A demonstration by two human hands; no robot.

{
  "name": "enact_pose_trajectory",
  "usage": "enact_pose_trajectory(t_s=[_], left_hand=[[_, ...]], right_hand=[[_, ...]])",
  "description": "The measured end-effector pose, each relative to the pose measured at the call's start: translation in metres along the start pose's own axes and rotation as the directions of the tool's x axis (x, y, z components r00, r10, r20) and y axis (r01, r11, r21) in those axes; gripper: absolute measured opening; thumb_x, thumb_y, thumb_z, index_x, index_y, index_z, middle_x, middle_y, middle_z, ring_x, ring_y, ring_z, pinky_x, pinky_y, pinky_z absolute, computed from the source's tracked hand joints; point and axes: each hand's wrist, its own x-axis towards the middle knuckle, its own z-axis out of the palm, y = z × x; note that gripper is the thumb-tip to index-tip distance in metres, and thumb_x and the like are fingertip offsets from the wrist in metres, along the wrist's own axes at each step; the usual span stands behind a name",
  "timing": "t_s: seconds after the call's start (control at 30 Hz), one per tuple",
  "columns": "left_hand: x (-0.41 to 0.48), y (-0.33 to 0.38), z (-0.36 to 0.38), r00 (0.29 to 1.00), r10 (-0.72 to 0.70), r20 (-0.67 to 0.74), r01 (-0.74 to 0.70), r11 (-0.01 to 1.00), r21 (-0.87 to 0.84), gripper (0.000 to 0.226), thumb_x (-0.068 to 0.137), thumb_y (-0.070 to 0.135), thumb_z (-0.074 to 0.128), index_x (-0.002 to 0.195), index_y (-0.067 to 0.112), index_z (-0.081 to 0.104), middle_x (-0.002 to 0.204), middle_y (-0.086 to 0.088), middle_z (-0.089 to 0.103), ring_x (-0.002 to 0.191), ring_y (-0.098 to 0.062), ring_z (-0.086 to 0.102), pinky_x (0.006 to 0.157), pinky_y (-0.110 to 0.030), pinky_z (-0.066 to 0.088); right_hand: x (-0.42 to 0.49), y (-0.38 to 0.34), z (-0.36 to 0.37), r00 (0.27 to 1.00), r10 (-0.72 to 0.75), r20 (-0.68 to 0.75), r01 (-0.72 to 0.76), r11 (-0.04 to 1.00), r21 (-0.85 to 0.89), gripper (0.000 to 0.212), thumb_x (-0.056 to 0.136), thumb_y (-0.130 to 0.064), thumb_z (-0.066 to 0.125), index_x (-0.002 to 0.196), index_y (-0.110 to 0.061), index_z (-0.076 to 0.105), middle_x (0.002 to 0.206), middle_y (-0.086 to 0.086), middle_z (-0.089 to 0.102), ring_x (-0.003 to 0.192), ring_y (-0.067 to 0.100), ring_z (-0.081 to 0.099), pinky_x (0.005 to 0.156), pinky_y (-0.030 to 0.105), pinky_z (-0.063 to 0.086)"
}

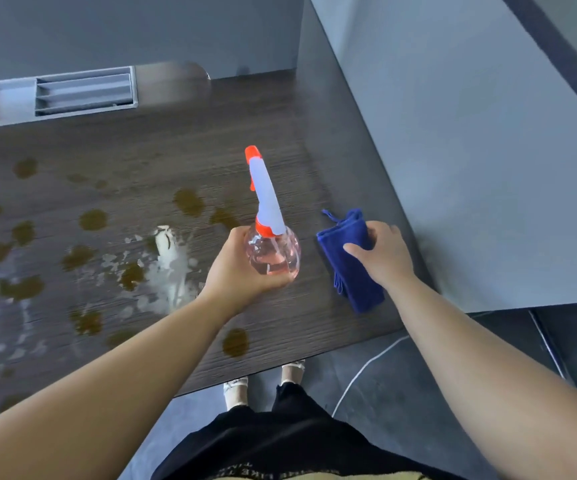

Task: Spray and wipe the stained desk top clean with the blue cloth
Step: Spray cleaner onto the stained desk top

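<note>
Gripped in left hand (242, 268): clear round spray bottle (273, 251) of pink liquid, over dark wood-grain desk top (210, 133). Clasped by right hand (384, 258): folded blue cloth (352, 282), lying near desk's right edge. Probably best kept folded flat for firm sweeps across brown stains (93, 220).

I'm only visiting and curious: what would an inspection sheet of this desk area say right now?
Surface: dark wood-grain desk top, many brown stains, wet foamy spray patches towards the left.
Job's things: spray bottle with pink liquid, in hand; blue cloth, folded, lying near the desk's right edge.
Clutter: nothing seen.
Hands: left hand grips the spray bottle; right hand holds the blue cloth.
Cables: white cable on the floor below the desk's near edge.
Surroundings: grey partition at right; grey recessed tray at the far left.
</note>
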Motion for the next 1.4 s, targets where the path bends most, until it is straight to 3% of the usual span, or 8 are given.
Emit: enact_pose_trajectory(t_s=[0.17, 0.3, 0.5, 0.8, 0.93, 1.1, 1.27, 1.4], left_hand=[[0.004, 0.001, 0.009, 1.000, -0.017, 0.004, 0.017, 1.000, -0.016, 0.074, 0.053, 0.028, 0.091, 0.110, 0.029, 0.044, 0.099, 0.017, 0.062, 0.090, 0.002, 0.062, 0.083, -0.028, 0.052], [0.005, 0.003, 0.012, 1.000, -0.018, 0.011, 0.018, 1.000, -0.015, 0.074, 0.055, 0.025, 0.091, 0.111, 0.029, 0.043, 0.098, 0.019, 0.061, 0.089, 0.005, 0.061, 0.084, -0.026, 0.052], [0.005, 0.004, 0.014, 1.000, -0.015, 0.011, 0.016, 1.000, -0.005, 0.074, 0.055, 0.025, 0.090, 0.112, 0.028, 0.042, 0.099, 0.019, 0.059, 0.091, 0.005, 0.058, 0.086, -0.027, 0.050], [0.002, 0.001, 0.019, 0.999, -0.023, 0.047, 0.023, 1.000, 0.005, 0.072, 0.057, 0.025, 0.090, 0.112, 0.026, 0.044, 0.100, 0.017, 0.060, 0.089, 0.004, 0.059, 0.087, -0.030, 0.051], [0.002, 0.000, 0.020, 0.998, -0.022, 0.055, 0.022, 1.000, 0.004, 0.075, 0.056, 0.027, 0.090, 0.115, 0.025, 0.045, 0.103, 0.016, 0.060, 0.091, 0.003, 0.060, 0.089, -0.031, 0.051], [0.003, -0.004, 0.019, 0.998, -0.029, 0.049, 0.029, 1.000, -0.003, 0.082, 0.053, 0.028, 0.091, 0.121, 0.023, 0.045, 0.106, 0.014, 0.061, 0.095, -0.001, 0.061, 0.089, -0.031, 0.050], [0.003, -0.006, 0.017, 0.999, -0.031, 0.036, 0.032, 0.999, -0.021, 0.078, 0.056, 0.021, 0.091, 0.119, 0.020, 0.046, 0.104, 0.014, 0.061, 0.093, 0.003, 0.060, 0.085, -0.025, 0.049], [0.001, -0.005, 0.015, 0.999, -0.027, 0.048, 0.028, 0.999, -0.024, 0.076, 0.055, 0.021, 0.091, 0.116, 0.022, 0.045, 0.101, 0.016, 0.061, 0.091, 0.005, 0.059, 0.081, -0.022, 0.048]], right_hand=[[0.010, -0.014, -0.004, 0.997, -0.048, 0.055, 0.047, 0.999, 0.018, 0.024, 0.089, -0.025, 0.058, 0.112, -0.016, 0.061, 0.103, -0.003, 0.064, 0.101, 0.020, 0.059, 0.076, 0.027, 0.039], [0.008, -0.025, -0.014, 0.984, -0.077, 0.162, 0.031, 0.962, 0.270, 0.018, 0.095, -0.022, 0.050, 0.105, -0.015, 0.063, 0.105, 0.004, 0.064, 0.101, 0.022, 0.059, 0.088, 0.036, 0.045], [0.001, -0.012, -0.016, 0.993, -0.036, -0.112, 0.030, 0.998, -0.052, 0.041, 0.091, -0.026, 0.058, 0.129, -0.016, 0.048, 0.133, 0.008, 0.046, 0.117, 0.026, 0.048, 0.084, 0.033, 0.041], [-0.082, 0.019, 0.013, 0.946, -0.322, -0.040, 0.276, 0.861, -0.427, 0.045, 0.068, -0.044, 0.079, 0.095, -0.014, 0.061, 0.097, 0.003, 0.055, 0.086, 0.026, 0.055, 0.059, 0.030, 0.040], [-0.082, 0.028, 0.016, 0.937, -0.310, -0.161, 0.263, 0.930, -0.257, 0.009, 0.075, -0.013, 0.072, 0.082, -0.010, 0.067, 0.086, 0.005, 0.062, 0.076, 0.028, 0.061, 0.055, 0.027, 0.039], [-0.075, 0.009, 0.013, 0.817, -0.432, -0.383, 0.410, 0.901, -0.141, 0.006, 0.072, -0.016, 0.063, 0.072, -0.010, 0.061, 0.075, 0.000, 0.059, 0.070, 0.019, 0.048, 0.062, 0.025, 0.038], [-0.079, 0.009, 0.036, 0.805, -0.582, -0.114, 0.520, 0.786, -0.336, 0.016, 0.070, -0.033, 0.070, 0.071, -0.018, 0.064, 0.082, -0.002, 0.060, 0.074, 0.023, 0.056, 0.063, 0.034, 0.048], [-0.062, -0.001, 0.019, 0.848, -0.479, -0.225, 0.445, 0.876, -0.188, 0.021, 0.082, -0.037, 0.058, 0.078, -0.020, 0.070, 0.085, -0.001, 0.066, 0.076, 0.027, 0.059, 0.065, 0.034, 0.046]])
